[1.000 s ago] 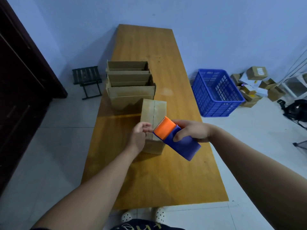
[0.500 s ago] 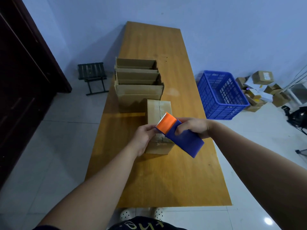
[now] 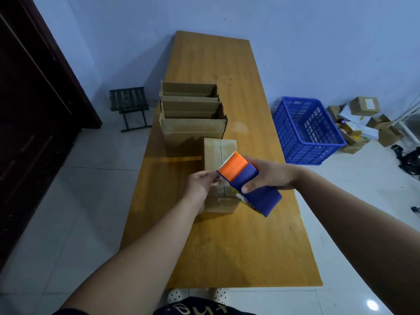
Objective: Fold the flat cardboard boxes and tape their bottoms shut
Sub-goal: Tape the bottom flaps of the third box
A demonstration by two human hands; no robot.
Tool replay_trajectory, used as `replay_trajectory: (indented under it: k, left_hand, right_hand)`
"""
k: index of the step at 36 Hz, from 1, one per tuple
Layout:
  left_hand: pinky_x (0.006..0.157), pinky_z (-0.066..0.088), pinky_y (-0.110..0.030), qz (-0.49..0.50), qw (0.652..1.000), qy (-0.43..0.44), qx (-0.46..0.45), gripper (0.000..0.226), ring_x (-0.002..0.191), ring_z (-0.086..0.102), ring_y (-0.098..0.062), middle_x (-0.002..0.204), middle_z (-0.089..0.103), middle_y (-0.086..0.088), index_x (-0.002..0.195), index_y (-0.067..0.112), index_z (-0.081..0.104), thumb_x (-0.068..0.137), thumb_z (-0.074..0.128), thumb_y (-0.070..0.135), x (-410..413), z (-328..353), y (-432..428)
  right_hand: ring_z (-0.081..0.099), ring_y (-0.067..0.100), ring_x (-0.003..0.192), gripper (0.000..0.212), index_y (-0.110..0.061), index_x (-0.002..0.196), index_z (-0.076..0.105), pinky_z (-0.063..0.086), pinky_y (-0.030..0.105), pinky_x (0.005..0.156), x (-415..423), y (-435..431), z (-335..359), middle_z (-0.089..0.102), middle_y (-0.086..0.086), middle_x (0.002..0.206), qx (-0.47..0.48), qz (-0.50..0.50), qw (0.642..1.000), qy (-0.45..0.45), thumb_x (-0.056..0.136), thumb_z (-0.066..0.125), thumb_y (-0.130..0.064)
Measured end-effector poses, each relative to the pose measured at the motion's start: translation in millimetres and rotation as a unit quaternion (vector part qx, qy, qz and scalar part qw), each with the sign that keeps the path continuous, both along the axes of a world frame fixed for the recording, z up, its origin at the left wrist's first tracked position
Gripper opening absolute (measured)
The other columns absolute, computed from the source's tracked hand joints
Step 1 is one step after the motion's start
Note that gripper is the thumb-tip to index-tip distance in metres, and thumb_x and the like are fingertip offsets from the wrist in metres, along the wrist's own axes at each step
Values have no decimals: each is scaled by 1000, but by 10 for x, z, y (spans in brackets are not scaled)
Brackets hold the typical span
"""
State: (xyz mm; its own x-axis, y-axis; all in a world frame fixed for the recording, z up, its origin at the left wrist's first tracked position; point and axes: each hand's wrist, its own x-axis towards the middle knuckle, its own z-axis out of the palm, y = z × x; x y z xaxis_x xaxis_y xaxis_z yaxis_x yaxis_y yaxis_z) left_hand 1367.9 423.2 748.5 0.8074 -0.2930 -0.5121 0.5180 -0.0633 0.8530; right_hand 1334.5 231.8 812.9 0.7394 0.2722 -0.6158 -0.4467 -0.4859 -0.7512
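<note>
Our right hand (image 3: 270, 176) wraps the dispenser (image 3: 250, 180), holding it above the box (image 3: 219, 151) so tape can be drawn over its seam. Our left hand (image 3: 200, 185) pinches what looks like the loose tape end (image 3: 216, 182), ready to stick it down. The box stands bottom-up in the middle of the table (image 3: 227, 246), just beside the open boxes (image 3: 193, 128) near the left edge.

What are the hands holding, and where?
The right hand grips the tape dispenser around its blue body. The left hand pinches the loose tape end beside the dispenser's orange end.
</note>
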Motion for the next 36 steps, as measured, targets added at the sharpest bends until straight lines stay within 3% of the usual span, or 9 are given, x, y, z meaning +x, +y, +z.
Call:
replay_trajectory:
  k: [2,5,10,15,19,23,27,31,36]
  left_hand:
    - [107,39,-48,1,1000,1,1,12,96,64,-20,84,69,-1,86,18,65,94,57,22,10,8,-14]
    - [108,37,-49,5,1000,12,-2,12,99,64,-22,84,71,-2,87,17,66,94,58,22,12,13,-31]
    - [108,37,-48,24,999,36,-13,15,100,64,-22,81,71,-1,85,16,67,95,57,18,23,13,-46]
    - [105,42,-45,26,999,47,2,12,102,64,-25,92,70,-8,84,15,66,93,59,17,32,76,-27]
    - [105,42,-44,28,998,52,14,14,99,65,-22,90,71,-6,82,14,67,93,59,17,43,90,-48]
    - [107,38,-46,24,998,48,29,13,101,63,-21,89,71,-4,86,14,67,94,58,20,32,75,-68]
    - [103,43,-46,19,998,40,45,12,100,63,-24,91,70,-5,83,14,67,92,61,20,34,70,-71]
    - [95,48,-38,25,996,32,73,15,93,63,-20,89,69,-5,78,16,64,93,61,19,50,63,-95]
    - [64,44,-27,0,992,-26,126,26,74,55,-18,80,62,-9,71,9,64,94,54,18,68,55,-136]
  right_hand:
    - [65,27,105,78,-35,131,44,56,47,88,-5,-27,2,63,5,121,-19,0,1000,-12,67,86,-25]
    - [66,26,100,69,-36,128,42,59,38,79,-25,-45,71,60,4,118,-57,-15,998,-34,76,81,-14]
    - [61,26,102,61,-37,128,35,57,44,84,-13,-71,120,50,1,122,-139,-49,983,-106,83,73,-22]
    - [45,24,116,89,-47,144,18,47,32,85,-51,-26,45,31,1,134,-191,-49,966,-166,78,77,-39]
    - [46,21,101,113,-43,149,3,40,26,79,-87,26,-28,24,-1,123,-301,18,931,-204,70,83,-38]
    - [51,23,99,96,-30,152,7,42,31,80,-112,-4,-92,45,6,123,-356,17,905,-233,81,71,-22]
    - [52,25,105,67,-20,139,34,44,42,88,-226,-84,-172,52,2,117,-365,-9,887,-281,79,62,-13]
    - [51,21,87,48,-21,116,39,40,30,67,-321,-122,-203,50,-1,99,-300,-69,906,-290,78,63,-4]
    - [49,13,93,50,-26,116,35,34,11,70,-352,-61,-210,47,-2,105,-221,-122,906,-340,83,69,-9]
